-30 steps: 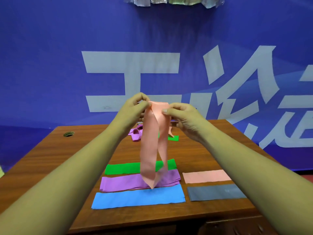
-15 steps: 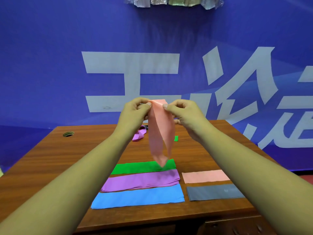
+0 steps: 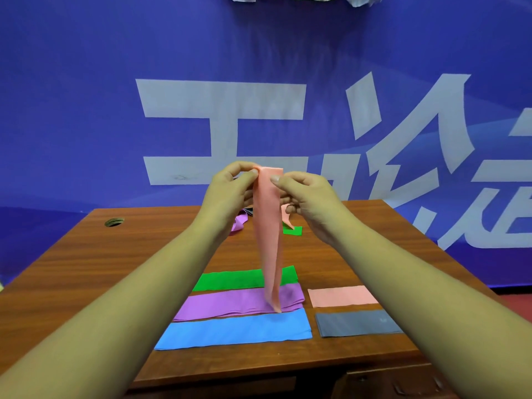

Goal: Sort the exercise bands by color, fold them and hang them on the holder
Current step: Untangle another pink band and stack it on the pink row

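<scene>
Now: your left hand and right hand are raised close together above the brown wooden table. Each pinches a top corner of the long salmon-pink elastic band. Thumb and forefinger of each hand are clamped on the band's upper edge, and the other fingers are curled in behind it. The band is doubled, with the fold uppermost between your hands. Its two layers hang straight down and narrow to a tip. The tip shows in front of the flat purple band; whether it touches cannot be told from this view.

Near side of table: three long strips lie flat and parallel, close against one another. The flat green band is farthest, the purple one is in the middle, and the flat light-blue band is nearest.

To their right are two shorter pieces: a folded salmon-pink band, and a folded dark grey band nearer you. Your right forearm covers their right ends.

Far side, behind your hands: a crumpled purple band, a small green piece and a pink end, mostly hidden.

A round cable hole sits at the table's far left. Behind the table hangs a blue banner with large white characters.
</scene>
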